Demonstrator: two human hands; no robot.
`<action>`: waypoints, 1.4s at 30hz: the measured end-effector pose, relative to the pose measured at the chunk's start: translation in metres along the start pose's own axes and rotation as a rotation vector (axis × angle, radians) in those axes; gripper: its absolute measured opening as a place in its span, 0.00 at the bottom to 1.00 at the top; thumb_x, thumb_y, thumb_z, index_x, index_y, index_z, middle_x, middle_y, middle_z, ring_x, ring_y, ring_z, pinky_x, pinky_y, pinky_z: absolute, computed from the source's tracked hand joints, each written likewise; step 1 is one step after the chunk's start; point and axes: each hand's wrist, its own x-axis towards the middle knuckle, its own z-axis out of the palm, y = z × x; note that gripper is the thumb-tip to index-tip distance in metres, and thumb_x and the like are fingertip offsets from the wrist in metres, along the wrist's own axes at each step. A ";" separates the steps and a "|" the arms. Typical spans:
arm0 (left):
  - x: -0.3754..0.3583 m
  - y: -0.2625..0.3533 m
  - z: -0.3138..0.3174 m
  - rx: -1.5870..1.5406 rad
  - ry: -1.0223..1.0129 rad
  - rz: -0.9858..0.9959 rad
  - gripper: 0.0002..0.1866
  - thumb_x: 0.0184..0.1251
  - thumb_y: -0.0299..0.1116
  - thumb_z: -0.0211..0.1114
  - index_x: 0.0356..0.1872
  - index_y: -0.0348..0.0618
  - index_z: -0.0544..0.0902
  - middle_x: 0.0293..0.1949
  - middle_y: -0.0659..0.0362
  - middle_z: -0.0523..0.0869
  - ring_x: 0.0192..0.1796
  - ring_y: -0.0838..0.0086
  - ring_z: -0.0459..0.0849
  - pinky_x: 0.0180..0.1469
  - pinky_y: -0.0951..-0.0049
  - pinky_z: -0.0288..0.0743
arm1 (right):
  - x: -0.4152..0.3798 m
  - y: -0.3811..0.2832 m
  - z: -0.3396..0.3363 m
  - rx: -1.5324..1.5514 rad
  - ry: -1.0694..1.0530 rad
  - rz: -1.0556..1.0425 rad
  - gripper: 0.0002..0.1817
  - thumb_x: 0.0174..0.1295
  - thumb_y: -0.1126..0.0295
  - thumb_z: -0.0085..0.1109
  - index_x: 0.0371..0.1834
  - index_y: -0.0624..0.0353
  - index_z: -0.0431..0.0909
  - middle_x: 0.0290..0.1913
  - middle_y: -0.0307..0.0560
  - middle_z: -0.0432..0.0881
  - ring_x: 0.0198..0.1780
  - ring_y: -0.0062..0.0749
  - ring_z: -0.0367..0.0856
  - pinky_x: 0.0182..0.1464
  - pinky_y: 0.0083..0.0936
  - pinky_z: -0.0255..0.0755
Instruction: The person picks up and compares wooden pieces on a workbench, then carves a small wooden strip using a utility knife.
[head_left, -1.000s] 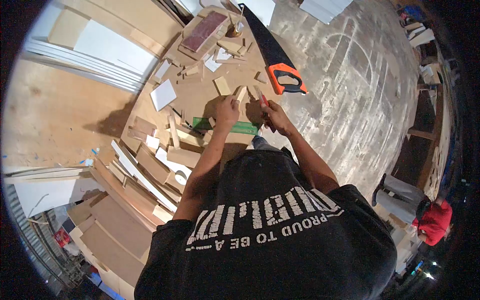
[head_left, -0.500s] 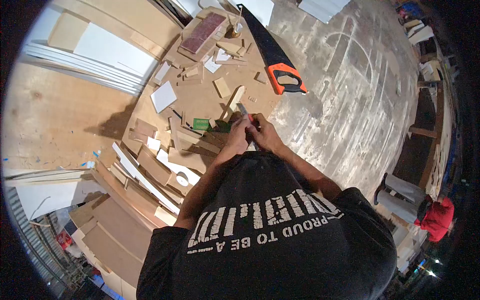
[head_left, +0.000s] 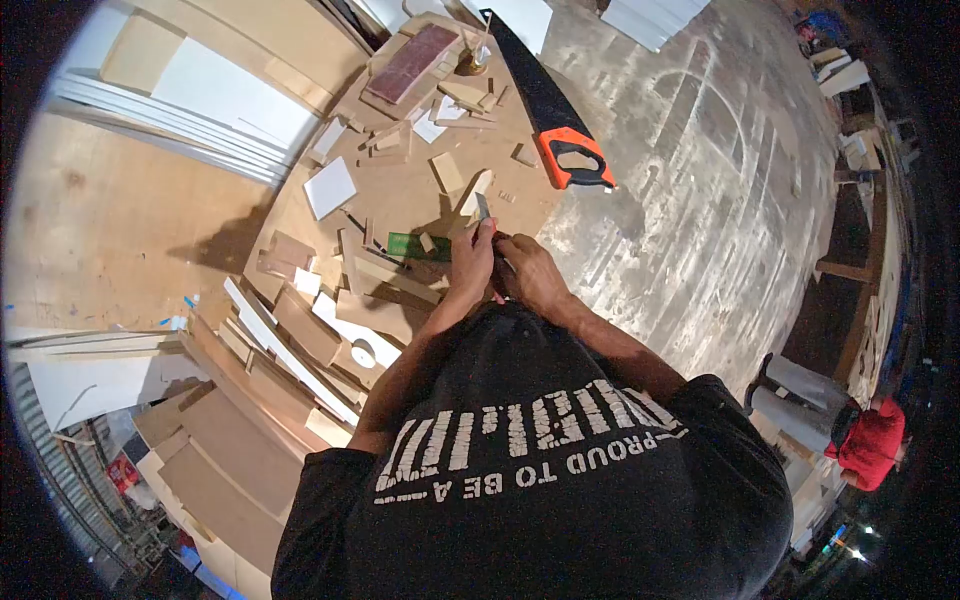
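My left hand [head_left: 472, 268] is closed around the lower part of a flat metal blade [head_left: 483, 206], which sticks out past the fingertips. Close beside it, my right hand [head_left: 533, 272] has its fingers curled in; what they hold is hidden between the palms. Just beyond the blade lies a pale wooden strip [head_left: 478, 188] with a rounded end. To the left of my hands is a green card-like piece [head_left: 412, 246], with a small wood block [head_left: 428, 243] on it.
A handsaw [head_left: 565, 145] with an orange and black handle lies along the bench's right edge. Wood offcuts [head_left: 446, 172] and a white square [head_left: 329, 189] are scattered over the bench [head_left: 540, 205]. A person in red [head_left: 868, 440] is at the far right, beyond the concrete floor [head_left: 690, 200].
My left hand has shifted slightly left and my right hand has turned, with its back more in view. A small wood block now shows over the green piece.
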 end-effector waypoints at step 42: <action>0.057 -0.029 -0.003 0.902 0.415 0.711 0.18 0.70 0.35 0.64 0.55 0.34 0.79 0.47 0.50 0.80 0.47 0.57 0.82 0.45 0.57 0.78 | 0.011 0.067 0.027 0.642 0.140 0.522 0.13 0.76 0.63 0.51 0.49 0.62 0.69 0.30 0.44 0.77 0.29 0.28 0.80 0.29 0.25 0.72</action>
